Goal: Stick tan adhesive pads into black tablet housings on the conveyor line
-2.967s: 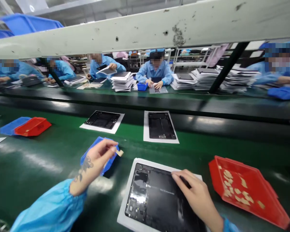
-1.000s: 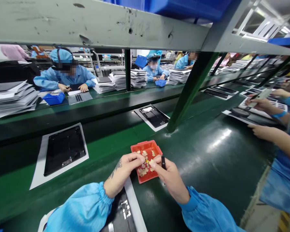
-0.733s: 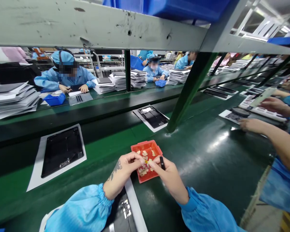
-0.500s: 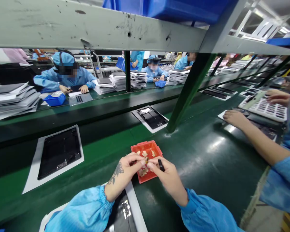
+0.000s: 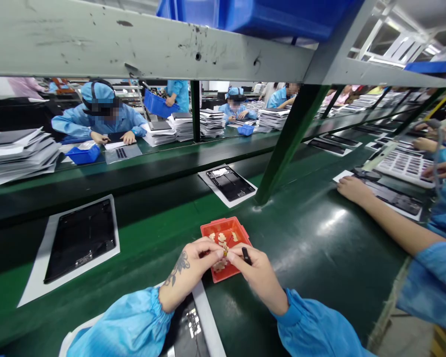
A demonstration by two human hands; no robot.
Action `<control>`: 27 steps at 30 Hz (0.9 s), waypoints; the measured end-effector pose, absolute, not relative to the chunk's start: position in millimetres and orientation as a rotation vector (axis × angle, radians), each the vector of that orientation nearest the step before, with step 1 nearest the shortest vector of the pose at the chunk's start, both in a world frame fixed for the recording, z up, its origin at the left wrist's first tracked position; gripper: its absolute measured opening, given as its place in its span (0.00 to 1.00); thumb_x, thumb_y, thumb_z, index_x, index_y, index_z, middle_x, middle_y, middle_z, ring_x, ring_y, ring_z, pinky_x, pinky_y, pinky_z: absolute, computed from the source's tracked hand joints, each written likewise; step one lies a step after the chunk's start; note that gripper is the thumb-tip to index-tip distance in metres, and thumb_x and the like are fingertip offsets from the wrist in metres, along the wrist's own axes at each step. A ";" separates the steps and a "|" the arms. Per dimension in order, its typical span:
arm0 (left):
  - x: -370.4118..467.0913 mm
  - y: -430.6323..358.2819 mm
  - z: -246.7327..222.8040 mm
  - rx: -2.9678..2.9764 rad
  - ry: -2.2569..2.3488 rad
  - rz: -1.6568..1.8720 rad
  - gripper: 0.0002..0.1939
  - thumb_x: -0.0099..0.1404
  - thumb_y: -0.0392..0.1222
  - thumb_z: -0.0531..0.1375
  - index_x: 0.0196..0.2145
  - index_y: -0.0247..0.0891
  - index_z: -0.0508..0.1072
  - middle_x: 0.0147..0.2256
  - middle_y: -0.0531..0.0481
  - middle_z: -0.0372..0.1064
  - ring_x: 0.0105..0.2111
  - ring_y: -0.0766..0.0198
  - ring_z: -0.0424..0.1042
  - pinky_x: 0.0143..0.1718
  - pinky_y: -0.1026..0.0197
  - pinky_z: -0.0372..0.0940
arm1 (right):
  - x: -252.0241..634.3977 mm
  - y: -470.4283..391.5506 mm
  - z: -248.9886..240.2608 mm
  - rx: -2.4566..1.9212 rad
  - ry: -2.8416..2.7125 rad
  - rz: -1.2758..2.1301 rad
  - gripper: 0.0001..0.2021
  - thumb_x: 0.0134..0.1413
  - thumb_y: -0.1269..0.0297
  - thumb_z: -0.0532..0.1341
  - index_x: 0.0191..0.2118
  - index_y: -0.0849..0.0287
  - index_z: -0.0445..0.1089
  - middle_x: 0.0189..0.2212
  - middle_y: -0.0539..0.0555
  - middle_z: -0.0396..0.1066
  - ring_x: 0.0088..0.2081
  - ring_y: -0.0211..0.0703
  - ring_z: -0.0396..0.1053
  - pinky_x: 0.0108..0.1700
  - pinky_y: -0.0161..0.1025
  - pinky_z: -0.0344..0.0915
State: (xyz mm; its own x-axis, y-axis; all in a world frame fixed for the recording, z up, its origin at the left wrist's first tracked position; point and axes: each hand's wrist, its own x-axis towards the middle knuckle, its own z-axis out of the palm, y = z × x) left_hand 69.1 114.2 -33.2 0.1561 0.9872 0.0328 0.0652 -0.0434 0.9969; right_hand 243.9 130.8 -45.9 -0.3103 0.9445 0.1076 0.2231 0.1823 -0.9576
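Over a red tray (image 5: 241, 229), my left hand (image 5: 200, 263) and my right hand (image 5: 258, 270) meet at the fingertips. Between them they pinch a small yellowish piece (image 5: 225, 252) with a thin dark strip, too small to name. A black stick-like tool (image 5: 247, 256) also pokes out between the fingers of my right hand; the rest of it is hidden. Pale, irregular scraps (image 5: 222, 238) lie in the tray. Under my left forearm is a dark tablet housing (image 5: 191, 327) on a white sheet, partly covered by my sleeve.
Tablet housings on white sheets lie on the green belt, one at left (image 5: 82, 237) and one further back (image 5: 230, 182). A slanted green post (image 5: 292, 146) rises beyond the tray. At right, a co-worker's arm (image 5: 379, 210) reaches near a white parts tray (image 5: 405, 168). A beam crosses overhead.
The tablet housings on the belt have shifted left. My hands stay almost in place, still pinching. At right a co-worker's hand has drawn back from the parts tray; a person behind carries a blue bin leftward.
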 end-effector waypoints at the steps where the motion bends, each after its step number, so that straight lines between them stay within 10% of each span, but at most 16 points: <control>1: 69.0 114.0 -32.9 1.345 1.119 1.089 0.09 0.61 0.42 0.59 0.30 0.36 0.78 0.32 0.47 0.69 0.36 0.60 0.68 0.40 0.61 0.61 | 243.8 130.7 -46.0 -1.126 -1.690 1.173 0.12 0.56 0.60 0.60 0.25 0.61 0.71 0.24 0.50 0.66 0.29 0.38 0.63 0.33 0.35 0.60; 27: 59.7 106.7 -36.8 0.821 0.974 1.186 0.05 0.57 0.39 0.61 0.29 0.34 0.69 0.28 0.49 0.71 0.28 0.66 0.70 0.33 0.65 0.64 | 252.0 136.3 -55.0 -1.154 -1.896 0.807 0.12 0.60 0.63 0.54 0.26 0.58 0.64 0.26 0.51 0.66 0.29 0.40 0.64 0.33 0.35 0.59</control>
